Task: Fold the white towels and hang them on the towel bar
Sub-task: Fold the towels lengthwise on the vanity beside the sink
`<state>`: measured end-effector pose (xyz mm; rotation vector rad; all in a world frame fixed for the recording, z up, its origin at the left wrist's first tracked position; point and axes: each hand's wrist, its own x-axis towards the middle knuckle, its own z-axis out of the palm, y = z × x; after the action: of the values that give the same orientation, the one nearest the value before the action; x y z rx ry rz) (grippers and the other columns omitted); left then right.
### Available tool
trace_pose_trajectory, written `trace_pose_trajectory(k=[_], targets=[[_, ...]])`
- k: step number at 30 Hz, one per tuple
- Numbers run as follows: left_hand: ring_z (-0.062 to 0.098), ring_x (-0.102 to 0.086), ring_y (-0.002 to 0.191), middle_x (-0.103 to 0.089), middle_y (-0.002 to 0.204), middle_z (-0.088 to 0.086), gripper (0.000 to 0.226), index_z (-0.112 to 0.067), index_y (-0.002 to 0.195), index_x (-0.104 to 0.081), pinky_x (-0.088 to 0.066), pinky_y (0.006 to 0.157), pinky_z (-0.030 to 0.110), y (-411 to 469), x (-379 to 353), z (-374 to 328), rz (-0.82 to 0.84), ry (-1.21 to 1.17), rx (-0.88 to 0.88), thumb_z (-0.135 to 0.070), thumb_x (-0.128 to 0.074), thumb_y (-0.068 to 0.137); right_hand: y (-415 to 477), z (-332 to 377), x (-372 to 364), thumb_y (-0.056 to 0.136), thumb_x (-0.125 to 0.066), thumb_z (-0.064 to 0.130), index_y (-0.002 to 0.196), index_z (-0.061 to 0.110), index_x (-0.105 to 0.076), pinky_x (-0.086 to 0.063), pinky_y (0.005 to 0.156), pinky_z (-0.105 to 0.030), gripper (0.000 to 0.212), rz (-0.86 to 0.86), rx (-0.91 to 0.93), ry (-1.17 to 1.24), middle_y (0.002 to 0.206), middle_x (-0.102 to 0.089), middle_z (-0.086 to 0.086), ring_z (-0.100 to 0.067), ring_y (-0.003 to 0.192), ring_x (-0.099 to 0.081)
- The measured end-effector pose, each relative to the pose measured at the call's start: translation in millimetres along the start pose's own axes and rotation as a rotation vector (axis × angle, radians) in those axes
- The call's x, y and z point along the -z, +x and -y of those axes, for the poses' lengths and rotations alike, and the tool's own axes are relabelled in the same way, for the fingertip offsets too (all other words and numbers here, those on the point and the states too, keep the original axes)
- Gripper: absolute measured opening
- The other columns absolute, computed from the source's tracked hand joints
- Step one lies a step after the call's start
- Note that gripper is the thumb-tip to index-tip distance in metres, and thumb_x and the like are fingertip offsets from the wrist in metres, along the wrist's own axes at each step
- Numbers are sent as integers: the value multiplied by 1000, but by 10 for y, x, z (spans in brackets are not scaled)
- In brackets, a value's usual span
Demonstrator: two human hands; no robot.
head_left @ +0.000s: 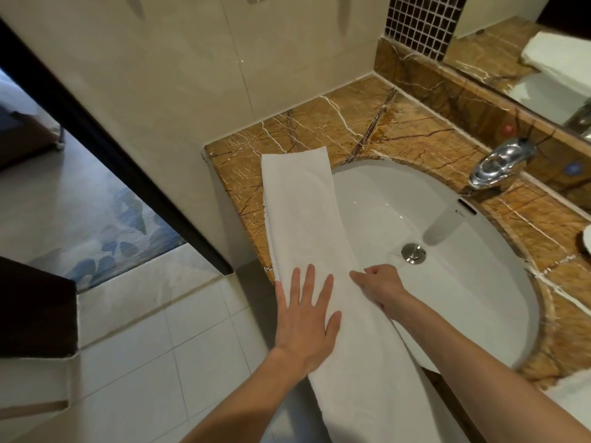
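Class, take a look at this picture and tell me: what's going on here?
A person is folding a white towel laid as a long strip on the marble counter, overlapping the left rim of the sink. The left hand presses flat on it, fingers spread; the right hand pinches its sink-side edge. It is not yet hung up.

Cannot see the left rim of the sink [463,298], under the white towel [303,212]. Cannot follow the towel nearer than the sink: cut by the bottom edge. Cannot see most fingers of the right hand [382,284], curled out of sight at the sink's near-left rim. Cannot name the white thing [587,239] right of the sink, nor the white patch [572,390] near-right of it, both cut by the picture's edge. Cannot read the tiny mark [460,213] on the sink's back wall.
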<state>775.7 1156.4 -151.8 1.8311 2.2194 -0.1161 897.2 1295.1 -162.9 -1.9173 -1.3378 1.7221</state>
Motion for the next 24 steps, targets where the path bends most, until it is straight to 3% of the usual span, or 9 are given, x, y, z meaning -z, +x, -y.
trace_pose_trajectory(k=[4,8,15,20,24], targets=[[27,23,143,20,158,5,70,-34,145,24,19,110,57,71,34,61,-17,-5,11,-66,11,83,22,106,20,86,-61,28,108,-1,-61,-58,75,-39,35,158,-114,34,100,-70,-17,-31,86,-69],[27,25,142,25,156,3,73,-31,149,16,15,114,52,390,206,242,-93,-21,78,-67,8,85,40,142,24,91,-60,29,124,-3,-52,-54,85,-42,47,234,-159,98,114,-65,-19,-34,99,-66],[29,26,142,26,156,8,64,-28,140,30,16,114,48,814,268,619,15,10,37,-60,4,91,39,170,-63,88,-66,24,102,-1,-63,-53,68,-32,29,131,-65,138,97,-69,-18,-30,79,-67],[27,24,143,25,156,7,68,-31,137,33,16,112,48,770,182,691,-35,9,52,-65,20,79,13,181,-97,86,-69,22,102,5,-64,-56,68,-30,24,102,87,182,95,-72,-12,-26,81,-70],[26,26,143,26,156,5,72,-32,137,33,18,111,47,784,152,685,-51,-3,64,-67,26,74,-48,137,-66,84,-69,18,91,13,-63,-51,56,-19,10,61,231,181,85,-70,-4,-8,65,-67]])
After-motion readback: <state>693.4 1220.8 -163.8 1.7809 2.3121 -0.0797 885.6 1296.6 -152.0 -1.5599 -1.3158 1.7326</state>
